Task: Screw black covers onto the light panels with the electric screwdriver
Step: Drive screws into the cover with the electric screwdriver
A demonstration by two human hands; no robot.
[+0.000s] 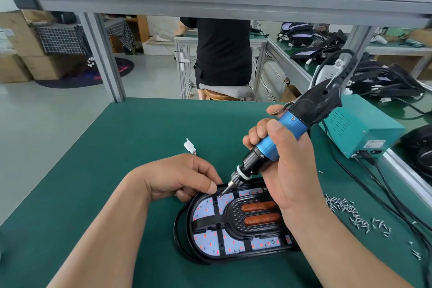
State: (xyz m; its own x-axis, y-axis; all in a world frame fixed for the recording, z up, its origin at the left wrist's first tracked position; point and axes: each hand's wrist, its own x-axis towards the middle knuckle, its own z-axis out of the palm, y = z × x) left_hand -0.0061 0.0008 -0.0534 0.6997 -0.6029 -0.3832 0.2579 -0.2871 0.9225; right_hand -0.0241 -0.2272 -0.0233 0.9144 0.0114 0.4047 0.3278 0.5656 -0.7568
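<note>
An oval light panel (210, 242) with red dots lies on the green mat, and a black ribbed cover (236, 217) with two orange coils sits on it. My right hand (284, 163) grips the blue and black electric screwdriver (275, 140), tilted, with its bit tip down at the cover's far left edge. My left hand (184, 176) rests at the panel's far rim, thumb and fingers pinched close beside the bit tip. Whether a screw sits under the bit is too small to tell.
Several loose silver screws (357, 215) are scattered on the mat to the right. A teal power box (360, 128) with black cables (383, 184) stands at the right edge. A white connector (189, 146) lies beyond my left hand. A person sits on a stool (222, 94) ahead.
</note>
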